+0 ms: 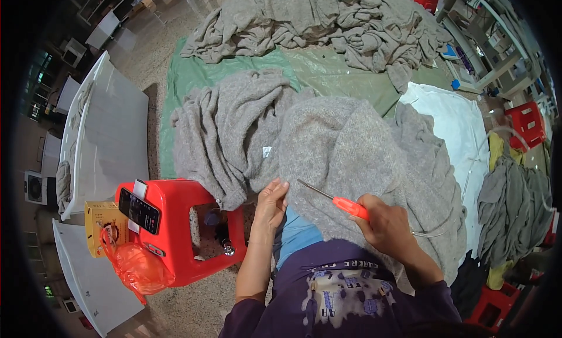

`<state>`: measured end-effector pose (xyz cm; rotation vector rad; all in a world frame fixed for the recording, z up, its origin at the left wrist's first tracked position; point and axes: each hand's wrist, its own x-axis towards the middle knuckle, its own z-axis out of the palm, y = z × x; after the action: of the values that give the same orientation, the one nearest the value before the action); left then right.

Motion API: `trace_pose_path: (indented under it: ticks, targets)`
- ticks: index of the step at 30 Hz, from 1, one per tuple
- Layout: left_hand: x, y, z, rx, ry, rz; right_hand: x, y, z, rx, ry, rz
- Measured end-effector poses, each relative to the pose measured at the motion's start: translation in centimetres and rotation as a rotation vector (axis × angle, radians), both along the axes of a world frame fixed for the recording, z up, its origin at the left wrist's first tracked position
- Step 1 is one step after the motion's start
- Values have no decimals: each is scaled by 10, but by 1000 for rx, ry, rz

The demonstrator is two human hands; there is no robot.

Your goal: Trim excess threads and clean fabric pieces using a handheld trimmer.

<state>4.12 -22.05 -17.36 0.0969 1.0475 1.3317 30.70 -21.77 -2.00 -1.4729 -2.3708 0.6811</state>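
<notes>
Across my lap and in front of me is spread a grey knit garment (333,144), with a bunched part to its left that shows a small white tag. My left hand (272,204) is closed in a pinch at the knit's near edge. In my right hand (383,226) is a tool with an orange-red handle (350,208) and a thin, pointed metal shaft. Its shaft lies over the knit and points up and left, its tip a little to the right of my left fingertips. What the tip looks like up close is too small to tell.
To my left stands a red plastic stool (175,221) with a phone (139,211) on it. Beside it are an orange plastic bag (140,267), a yellow box (105,221) and a white bin (114,121). A heap of grey knitwear (304,16) covers a green tarp (231,68) ahead.
</notes>
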Motion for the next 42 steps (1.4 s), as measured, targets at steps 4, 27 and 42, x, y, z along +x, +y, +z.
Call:
trace_pose_path:
  ticks: [4, 27, 42]
  targets:
    - [9, 0, -7, 28, 113, 8, -2, -1, 4, 10, 1, 21]
    - [16, 0, -6, 56, 161, 182, 4, -8, 2, 23, 53, -52]
    - [8, -2, -15, 129, 159, 147, 5, -17, -3, 8, 120, -73]
